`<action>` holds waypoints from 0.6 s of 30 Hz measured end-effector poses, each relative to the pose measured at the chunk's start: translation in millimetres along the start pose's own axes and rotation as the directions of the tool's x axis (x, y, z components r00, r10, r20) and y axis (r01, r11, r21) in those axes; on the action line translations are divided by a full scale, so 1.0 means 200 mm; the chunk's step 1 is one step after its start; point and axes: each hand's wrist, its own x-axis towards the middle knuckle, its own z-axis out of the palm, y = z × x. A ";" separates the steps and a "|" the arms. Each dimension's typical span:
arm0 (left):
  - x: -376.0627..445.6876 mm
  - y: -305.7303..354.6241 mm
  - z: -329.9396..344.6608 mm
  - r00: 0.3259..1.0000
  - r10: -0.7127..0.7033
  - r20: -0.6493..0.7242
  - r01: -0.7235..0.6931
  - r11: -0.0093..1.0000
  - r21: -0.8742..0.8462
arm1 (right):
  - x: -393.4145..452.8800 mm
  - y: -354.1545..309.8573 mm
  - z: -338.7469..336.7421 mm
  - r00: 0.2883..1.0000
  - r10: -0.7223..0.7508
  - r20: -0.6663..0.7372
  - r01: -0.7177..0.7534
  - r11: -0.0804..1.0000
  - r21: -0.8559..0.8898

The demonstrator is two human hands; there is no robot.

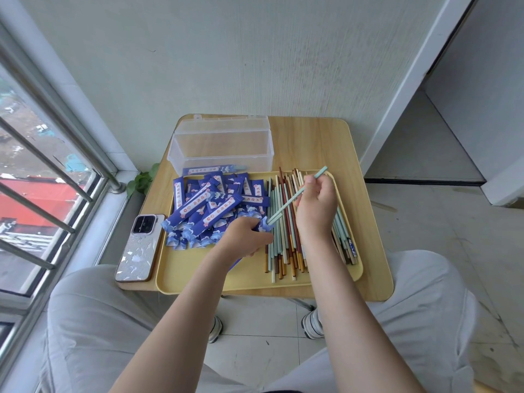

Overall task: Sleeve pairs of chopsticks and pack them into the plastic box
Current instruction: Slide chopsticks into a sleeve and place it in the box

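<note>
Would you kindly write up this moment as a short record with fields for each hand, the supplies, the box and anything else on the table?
left hand: grips the open end of a blue paper sleeve
right hand: holds a pair of light blue chopsticks, tips at the sleeve's mouth
tray: yellow; holds a pile of empty sleeves on the left and loose chopsticks on the right
plastic box: clear, lid open, behind the tray; one sleeved pair shows through its front wall
phone: lies on the table, left of the tray
</note>
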 end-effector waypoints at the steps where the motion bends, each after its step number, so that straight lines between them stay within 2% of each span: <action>1: 0.00 0.01 0.00 1.000 0.012 0.001 -0.012 1.000 -0.005 | 0.00 0.00 0.00 1.000 -0.009 0.022 0.010 0.999 -0.036; 5: -0.01 0.05 0.01 0.998 0.044 -0.036 -0.046 0.998 -0.036 | -0.03 0.01 0.00 0.990 -0.038 0.134 0.051 0.994 -0.094; 9: 0.02 0.09 -0.02 0.984 0.102 -0.147 -0.089 0.992 0.094 | -0.03 0.01 0.02 0.951 -0.018 0.308 0.083 0.976 -0.199; 12: 0.06 0.16 -0.07 0.969 0.132 -0.210 -0.090 0.976 0.199 | -0.03 0.00 0.03 0.925 0.017 0.381 0.054 0.983 -0.175; 15: 0.10 0.21 -0.14 0.945 0.182 -0.272 -0.063 0.916 0.396 | 0.03 -0.04 0.04 0.890 0.114 0.441 -0.085 0.993 -0.083; 18: 0.15 0.25 -0.24 0.902 0.309 -0.302 -0.116 0.847 0.519 | 0.12 -0.10 0.06 0.877 0.211 0.432 -0.263 0.963 0.064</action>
